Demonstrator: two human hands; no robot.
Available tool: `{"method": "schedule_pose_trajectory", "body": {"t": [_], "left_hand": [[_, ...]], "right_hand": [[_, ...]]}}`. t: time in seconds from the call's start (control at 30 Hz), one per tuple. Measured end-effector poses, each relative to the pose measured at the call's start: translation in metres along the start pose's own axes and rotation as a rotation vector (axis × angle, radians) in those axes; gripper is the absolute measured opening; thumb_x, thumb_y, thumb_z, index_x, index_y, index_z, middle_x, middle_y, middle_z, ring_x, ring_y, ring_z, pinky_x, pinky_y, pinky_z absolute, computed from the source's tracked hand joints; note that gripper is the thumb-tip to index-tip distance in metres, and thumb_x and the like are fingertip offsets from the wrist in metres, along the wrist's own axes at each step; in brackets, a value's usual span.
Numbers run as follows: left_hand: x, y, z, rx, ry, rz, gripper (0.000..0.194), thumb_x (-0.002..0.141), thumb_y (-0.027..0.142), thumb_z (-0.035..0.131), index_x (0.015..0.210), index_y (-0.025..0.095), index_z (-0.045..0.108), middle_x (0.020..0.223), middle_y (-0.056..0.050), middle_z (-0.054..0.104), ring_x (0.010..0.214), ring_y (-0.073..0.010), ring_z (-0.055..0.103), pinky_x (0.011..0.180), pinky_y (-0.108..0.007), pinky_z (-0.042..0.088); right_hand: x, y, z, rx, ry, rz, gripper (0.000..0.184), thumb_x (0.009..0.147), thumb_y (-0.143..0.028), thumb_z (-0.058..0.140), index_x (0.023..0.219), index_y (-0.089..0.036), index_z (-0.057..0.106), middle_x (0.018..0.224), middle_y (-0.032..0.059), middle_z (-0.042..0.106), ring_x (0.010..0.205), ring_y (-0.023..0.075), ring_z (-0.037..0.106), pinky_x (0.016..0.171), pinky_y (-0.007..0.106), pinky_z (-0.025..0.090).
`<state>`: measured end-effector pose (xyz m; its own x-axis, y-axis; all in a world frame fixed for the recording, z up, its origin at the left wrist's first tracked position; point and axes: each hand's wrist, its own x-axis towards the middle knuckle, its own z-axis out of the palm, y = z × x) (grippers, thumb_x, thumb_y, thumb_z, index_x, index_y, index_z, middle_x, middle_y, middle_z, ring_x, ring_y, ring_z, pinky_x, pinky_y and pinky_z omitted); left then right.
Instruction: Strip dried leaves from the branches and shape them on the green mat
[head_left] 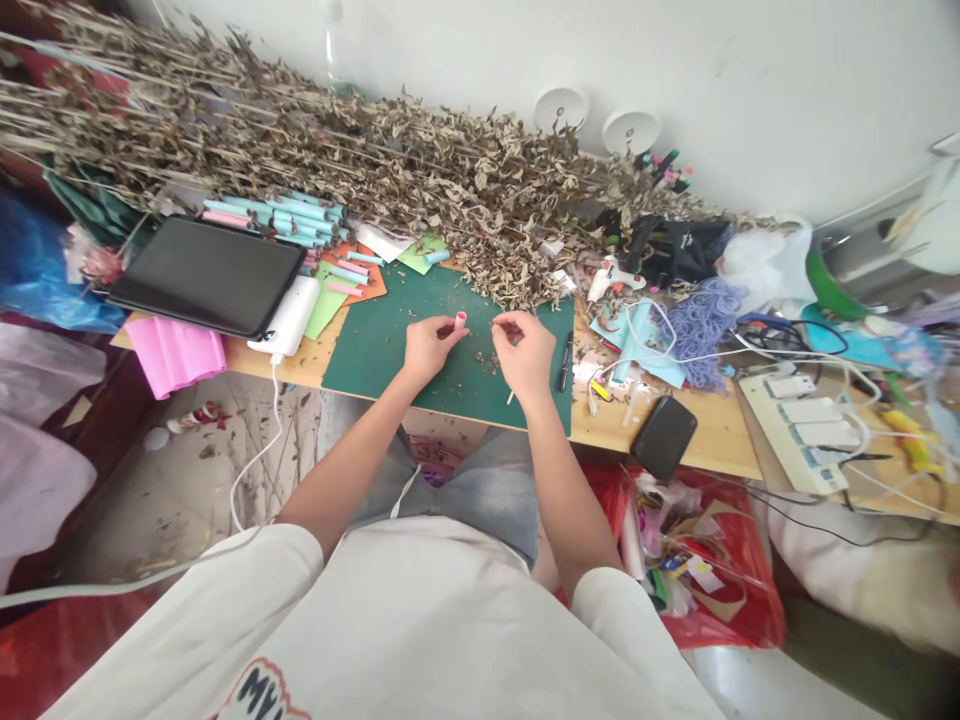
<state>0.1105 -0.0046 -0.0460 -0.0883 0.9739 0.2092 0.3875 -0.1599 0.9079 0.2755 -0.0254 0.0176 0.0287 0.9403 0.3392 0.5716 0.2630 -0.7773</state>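
My left hand [427, 350] is closed around a small pink paper tube [460, 320], held upright with its open end facing up. To its right, my right hand [526, 358] is pinched shut above the green cutting mat [375, 340]; what sits between its fingertips is too small to make out. A pale thin tip [511, 397] shows just below that hand. Crumbs of dried leaf [486, 360] lie on the mat between both hands. Beyond them spreads a large heap of dried leafy stalks [420, 160].
Blue and pink paper tubes [304, 218] are piled at the back left, behind a black tablet [210, 275] and a white power bank [289, 318]. On the right are a black pen [565, 362], a glue gun [611, 278], purple yarn [705, 330], a black phone [664, 437] and a power strip [795, 430].
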Motion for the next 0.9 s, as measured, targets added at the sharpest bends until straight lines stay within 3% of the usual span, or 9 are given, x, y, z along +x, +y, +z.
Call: {"method": "schedule_pose_trajectory", "body": {"t": [0.13,0.3,0.43,0.6,0.7,0.77,0.83,0.9], "left_hand": [[0.000,0.001,0.000,-0.004,-0.003,-0.002,0.019,0.080,0.033,0.073,0.083,0.015,0.077,0.081,-0.005,0.077,0.071,-0.0178,0.069,0.068,-0.026,0.051],[0.000,0.002,-0.001,0.005,-0.014,0.036,0.015,0.082,0.028,0.069,0.085,0.015,0.077,0.081,-0.004,0.077,0.071,-0.0170,0.069,0.069,-0.025,0.051],[0.000,0.001,-0.002,0.039,-0.013,0.071,0.015,0.083,0.027,0.068,0.085,0.015,0.077,0.078,-0.004,0.076,0.070,-0.0163,0.068,0.067,-0.024,0.050],[0.000,0.000,-0.003,0.059,-0.016,0.083,0.014,0.082,0.023,0.067,0.086,0.015,0.078,0.079,-0.005,0.076,0.070,-0.0165,0.068,0.067,-0.024,0.049],[0.000,-0.001,-0.002,0.041,-0.021,0.073,0.015,0.083,0.024,0.066,0.088,0.015,0.078,0.082,-0.005,0.077,0.072,-0.0172,0.069,0.069,-0.025,0.051],[0.000,-0.001,-0.001,0.041,-0.024,0.060,0.016,0.084,0.026,0.066,0.087,0.016,0.077,0.083,-0.006,0.077,0.073,-0.0177,0.070,0.070,-0.026,0.051],[0.000,-0.003,0.000,0.047,-0.027,0.053,0.016,0.085,0.029,0.066,0.086,0.017,0.077,0.083,-0.006,0.077,0.073,-0.0180,0.070,0.070,-0.027,0.052],[0.000,-0.004,0.000,0.049,-0.032,0.049,0.017,0.084,0.031,0.067,0.086,0.017,0.077,0.083,-0.006,0.077,0.073,-0.0181,0.070,0.071,-0.027,0.052]], "right_hand": [[0.013,-0.015,0.014,0.047,-0.004,-0.023,0.007,0.083,-0.019,0.055,0.085,-0.020,0.062,0.080,0.0021,0.067,0.072,0.0157,0.063,0.072,0.029,0.052],[0.018,-0.011,0.035,0.029,-0.030,-0.112,0.004,0.085,-0.020,0.056,0.089,-0.021,0.057,0.083,0.0023,0.064,0.077,0.0167,0.061,0.077,0.031,0.052],[0.016,-0.005,0.037,-0.041,-0.109,-0.191,0.012,0.089,-0.018,0.051,0.081,-0.021,0.059,0.087,0.0042,0.062,0.086,0.0182,0.060,0.083,0.033,0.050],[0.008,-0.001,0.036,-0.075,-0.149,-0.209,0.011,0.090,-0.023,0.054,0.094,-0.021,0.064,0.098,0.0073,0.064,0.095,0.0207,0.060,0.089,0.036,0.051],[0.005,-0.002,0.033,-0.046,-0.159,-0.140,0.029,0.092,-0.024,0.050,0.120,-0.022,0.058,0.104,0.0075,0.066,0.094,0.0183,0.062,0.089,0.035,0.053],[0.007,-0.005,0.029,-0.023,-0.182,-0.078,0.051,0.090,-0.026,0.055,0.140,-0.025,0.044,0.108,0.0073,0.067,0.090,0.0171,0.063,0.087,0.034,0.055],[0.013,-0.006,0.023,0.011,-0.237,-0.050,0.069,0.085,-0.026,0.061,0.148,-0.027,0.033,0.110,0.0065,0.067,0.085,0.0164,0.064,0.083,0.034,0.057],[0.020,-0.005,0.019,0.047,-0.308,-0.046,0.073,0.082,-0.025,0.064,0.148,-0.028,0.035,0.109,0.0053,0.068,0.079,0.0152,0.064,0.078,0.033,0.057]]}}
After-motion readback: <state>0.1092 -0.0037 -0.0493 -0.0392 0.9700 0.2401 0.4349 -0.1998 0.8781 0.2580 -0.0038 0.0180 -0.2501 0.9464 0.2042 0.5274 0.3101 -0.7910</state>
